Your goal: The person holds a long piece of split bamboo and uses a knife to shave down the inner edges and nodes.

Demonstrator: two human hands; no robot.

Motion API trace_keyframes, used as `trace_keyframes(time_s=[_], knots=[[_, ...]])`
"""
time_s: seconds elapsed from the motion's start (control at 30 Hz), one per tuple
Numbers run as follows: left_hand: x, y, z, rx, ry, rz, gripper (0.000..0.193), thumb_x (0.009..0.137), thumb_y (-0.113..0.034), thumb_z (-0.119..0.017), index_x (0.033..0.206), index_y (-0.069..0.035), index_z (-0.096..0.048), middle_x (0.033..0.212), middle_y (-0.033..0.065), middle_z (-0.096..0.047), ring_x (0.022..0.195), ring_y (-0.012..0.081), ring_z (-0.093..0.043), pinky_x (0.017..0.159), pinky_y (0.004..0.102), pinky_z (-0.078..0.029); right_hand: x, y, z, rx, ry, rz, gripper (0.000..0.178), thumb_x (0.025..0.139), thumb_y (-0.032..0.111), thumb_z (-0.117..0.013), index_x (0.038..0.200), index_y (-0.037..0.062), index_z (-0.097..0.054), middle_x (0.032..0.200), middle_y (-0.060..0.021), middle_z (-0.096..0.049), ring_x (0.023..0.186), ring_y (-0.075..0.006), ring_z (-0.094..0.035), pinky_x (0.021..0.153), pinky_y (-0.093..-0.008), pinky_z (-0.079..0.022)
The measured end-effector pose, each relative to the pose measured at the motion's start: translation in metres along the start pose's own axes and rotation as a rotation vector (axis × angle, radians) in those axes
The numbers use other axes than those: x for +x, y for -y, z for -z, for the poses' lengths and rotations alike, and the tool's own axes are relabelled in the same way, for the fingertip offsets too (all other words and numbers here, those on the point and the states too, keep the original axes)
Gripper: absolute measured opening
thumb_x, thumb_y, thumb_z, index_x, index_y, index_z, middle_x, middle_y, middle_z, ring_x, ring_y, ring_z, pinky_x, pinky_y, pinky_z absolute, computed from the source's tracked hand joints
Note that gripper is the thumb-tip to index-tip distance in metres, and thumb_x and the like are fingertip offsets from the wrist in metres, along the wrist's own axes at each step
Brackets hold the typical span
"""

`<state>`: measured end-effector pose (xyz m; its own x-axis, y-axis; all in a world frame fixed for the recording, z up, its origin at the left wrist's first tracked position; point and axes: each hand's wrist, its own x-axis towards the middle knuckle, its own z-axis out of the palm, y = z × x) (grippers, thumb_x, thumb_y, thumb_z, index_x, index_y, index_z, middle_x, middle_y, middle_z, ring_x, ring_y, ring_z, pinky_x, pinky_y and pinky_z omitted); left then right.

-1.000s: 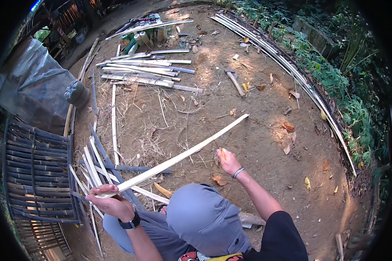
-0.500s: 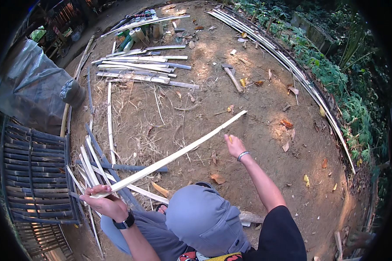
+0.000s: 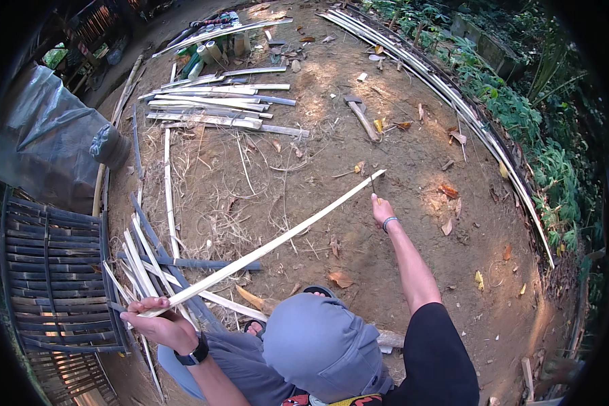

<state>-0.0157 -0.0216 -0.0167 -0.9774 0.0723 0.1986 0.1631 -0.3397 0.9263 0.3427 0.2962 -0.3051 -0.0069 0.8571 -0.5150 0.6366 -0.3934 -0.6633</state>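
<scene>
Centrally, a long pale strip [image 3: 277, 247] runs aslant across the view, its near end at lower left, its far end toward upper right. My left hand [image 3: 157, 328] is closed around the near end; a dark watch [image 3: 195, 348] circles that wrist. My right hand [image 3: 381, 211] is wrapped about the handle of a small knife [image 3: 372, 185], whose thin blade reaches the strip close to its far end; whether the edge bites in, I cannot tell. A bracelet [image 3: 390, 223] rings this wrist.

Below the strip are my grey trousers [image 3: 243, 355] and a brown leaf [image 3: 341, 279] on the soil [image 3: 453, 291]. Beyond my left hand, pale strips [image 3: 139, 264] lie in a loose heap, with a dark strip [image 3: 216, 264] across it; farther left stands a dark slatted panel [image 3: 54, 277], below a plastic sheet [image 3: 54, 135]. Toward the top, more strips [image 3: 210, 105] are stacked roughly side by side, well apart from a wooden-handled tool [image 3: 365, 122]. Long poles [image 3: 446, 101] border the green plants [image 3: 507, 115] at right.
</scene>
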Motion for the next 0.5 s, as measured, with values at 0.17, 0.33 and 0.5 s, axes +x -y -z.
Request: trace_keyframes(time_s=[0.17,0.33,0.5], knots=[[0.004,-0.002,0.005,-0.026,-0.011,0.007,0.039,0.098,-0.046,-0.034,0.083,-0.010,-0.040,0.059,0.0022,-0.043,0.056,0.0120,-0.042,0.055,0.0244,-0.038,-0.025,0.012,-0.028,-0.197,-0.025,0.331,0.060,0.094,0.052,-0.034,0.082,-0.0032,-0.055,0.084,-0.0291,-0.060,0.086,-0.0429,-0.059,0.075,-0.0484,-0.044],[-0.001,0.004,-0.007,-0.041,0.021,0.019,0.038,0.099,-0.043,-0.035,0.081,-0.010,-0.041,0.064,0.0020,-0.045,0.057,0.0117,-0.043,0.056,0.0239,-0.038,0.053,-0.040,0.001,0.096,-0.086,-0.015,0.055,0.095,0.053,-0.034,0.072,0.0041,-0.045,0.052,-0.0065,-0.047,0.039,-0.0192,-0.050,0.035,-0.0343,-0.040],[0.004,0.002,0.000,-0.087,0.051,0.025,0.037,0.099,-0.041,-0.036,0.080,-0.011,-0.043,0.061,0.0023,-0.047,0.056,0.0119,-0.043,0.055,0.0234,-0.038,0.048,-0.030,-0.018,-0.059,-0.164,0.285,0.057,0.094,0.052,-0.036,0.073,0.0009,-0.051,0.055,-0.0113,-0.052,0.042,-0.0234,-0.054,0.041,-0.0374,-0.043]])
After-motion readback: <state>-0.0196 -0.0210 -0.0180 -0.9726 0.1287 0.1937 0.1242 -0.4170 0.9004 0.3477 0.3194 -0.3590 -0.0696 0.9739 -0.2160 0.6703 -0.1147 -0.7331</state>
